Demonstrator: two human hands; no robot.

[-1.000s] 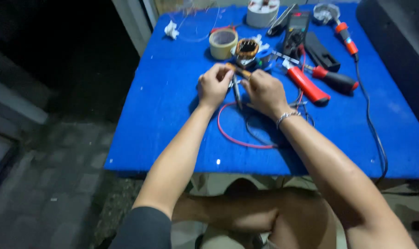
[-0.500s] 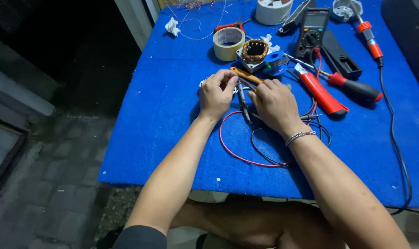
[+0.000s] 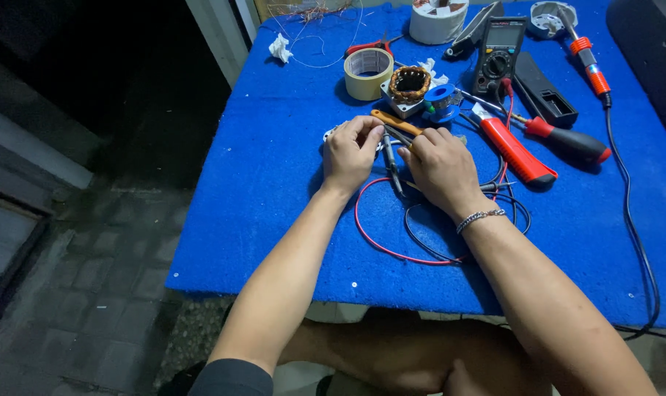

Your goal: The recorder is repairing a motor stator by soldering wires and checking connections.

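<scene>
My left hand point(image 3: 350, 155) and my right hand point(image 3: 441, 167) rest close together on the blue padded table point(image 3: 274, 191). The left hand's fingers are closed around a small pale part point(image 3: 330, 135) that mostly hides under the palm. With my right hand I pinch the end of an orange-handled tool point(image 3: 396, 122) whose thin tips point toward my left fingers. A black probe point(image 3: 391, 163) lies between the two hands. A red wire point(image 3: 369, 236) and a black wire point(image 3: 423, 243) loop under my wrists. A chain bracelet point(image 3: 481, 217) is on my right wrist.
Behind the hands stand a tape roll point(image 3: 368, 73), a copper-wound stator point(image 3: 410, 85), a blue spool point(image 3: 443, 98) and a multimeter point(image 3: 498, 53). A red-handled cutter point(image 3: 518, 152), a screwdriver point(image 3: 569, 141) and a soldering iron point(image 3: 586, 57) lie to the right. The table's left edge drops to dark floor.
The view has tilted, so the hands sit lower and nearer in the frame. Both hands stay together on the same small work; the grip has not visibly changed.
</scene>
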